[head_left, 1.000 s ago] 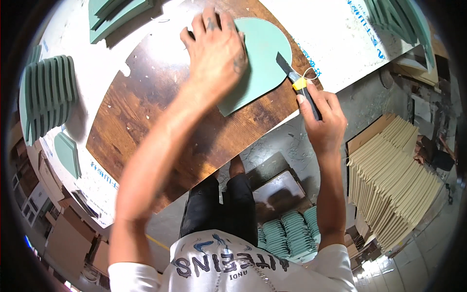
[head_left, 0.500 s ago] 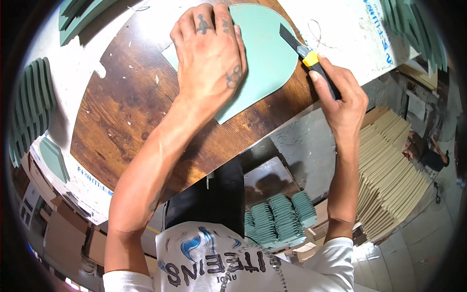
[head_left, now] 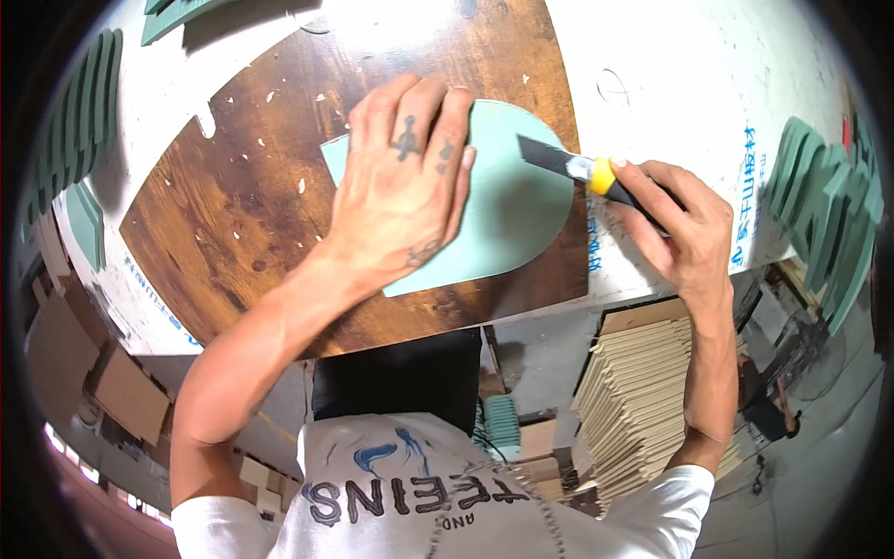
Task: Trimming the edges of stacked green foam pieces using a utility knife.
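A flat pale-green sheet (head_left: pixel 517 200) with a rounded right end lies on a brown wood-grain board (head_left: pixel 251 214). My left hand (head_left: pixel 405 177) presses down on the sheet's left part, fingers bent forward, their tips hidden. Gripped in my right hand (head_left: pixel 684 219) is a utility knife (head_left: pixel 601 175) with a yellow collar and black handle. Its dark blade extends leftward over the sheet's rounded end. Whether the blade touches the surface I cannot tell.
Under the board is a white table (head_left: pixel 652 102). Green curved pieces (head_left: pixel 79 121) stand in a row at the left, with more green pieces (head_left: pixel 824 205) at the far right. Below the table edge sits a stack of beige panels (head_left: pixel 633 401), near a smaller green stack (head_left: pixel 503 424).
The view has shifted, so the sheet and board sit lower in the picture. The knife has turned more level, its blade pointing left over the sheet. My left hand stays on the sheet.
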Available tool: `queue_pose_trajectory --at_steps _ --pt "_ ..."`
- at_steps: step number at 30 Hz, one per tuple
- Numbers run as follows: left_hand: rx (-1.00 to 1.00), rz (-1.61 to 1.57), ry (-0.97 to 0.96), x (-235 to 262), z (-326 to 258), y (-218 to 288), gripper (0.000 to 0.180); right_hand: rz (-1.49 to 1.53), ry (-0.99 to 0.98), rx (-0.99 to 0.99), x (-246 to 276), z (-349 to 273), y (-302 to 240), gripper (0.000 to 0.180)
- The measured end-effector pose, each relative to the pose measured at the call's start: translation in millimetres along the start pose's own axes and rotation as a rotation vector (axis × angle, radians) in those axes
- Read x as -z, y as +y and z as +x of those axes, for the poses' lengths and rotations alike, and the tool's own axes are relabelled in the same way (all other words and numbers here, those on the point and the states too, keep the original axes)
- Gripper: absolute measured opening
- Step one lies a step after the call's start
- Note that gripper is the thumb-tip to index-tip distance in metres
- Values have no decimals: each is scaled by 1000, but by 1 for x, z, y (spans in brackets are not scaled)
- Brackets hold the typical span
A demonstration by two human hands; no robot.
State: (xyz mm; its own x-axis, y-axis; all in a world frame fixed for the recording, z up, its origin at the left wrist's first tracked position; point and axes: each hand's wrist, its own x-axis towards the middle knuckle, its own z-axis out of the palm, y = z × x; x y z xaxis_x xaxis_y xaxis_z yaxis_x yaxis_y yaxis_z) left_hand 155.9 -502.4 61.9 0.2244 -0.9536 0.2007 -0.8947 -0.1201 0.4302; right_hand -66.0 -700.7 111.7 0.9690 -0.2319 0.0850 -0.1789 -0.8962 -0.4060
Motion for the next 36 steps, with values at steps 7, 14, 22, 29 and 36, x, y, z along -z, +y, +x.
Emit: queue_pose_trajectory --at_steps 7,14,22,29,36 --pt "52 -5 -26 8 5 -6 47 52 12 121 -11 26 22 46" --pt "795 208 150 15 -1 26 66 75 25 -60 -25 5 -11 55" --pt "923 198 236 -18 1 63 71 45 -1 -102 -25 -4 -24 59" --pt "807 224 358 -23 -8 56 63 6 -43 3 -16 17 -9 52" --pt "843 121 441 -29 -13 57 59 68 -106 141 -12 66 8 47"
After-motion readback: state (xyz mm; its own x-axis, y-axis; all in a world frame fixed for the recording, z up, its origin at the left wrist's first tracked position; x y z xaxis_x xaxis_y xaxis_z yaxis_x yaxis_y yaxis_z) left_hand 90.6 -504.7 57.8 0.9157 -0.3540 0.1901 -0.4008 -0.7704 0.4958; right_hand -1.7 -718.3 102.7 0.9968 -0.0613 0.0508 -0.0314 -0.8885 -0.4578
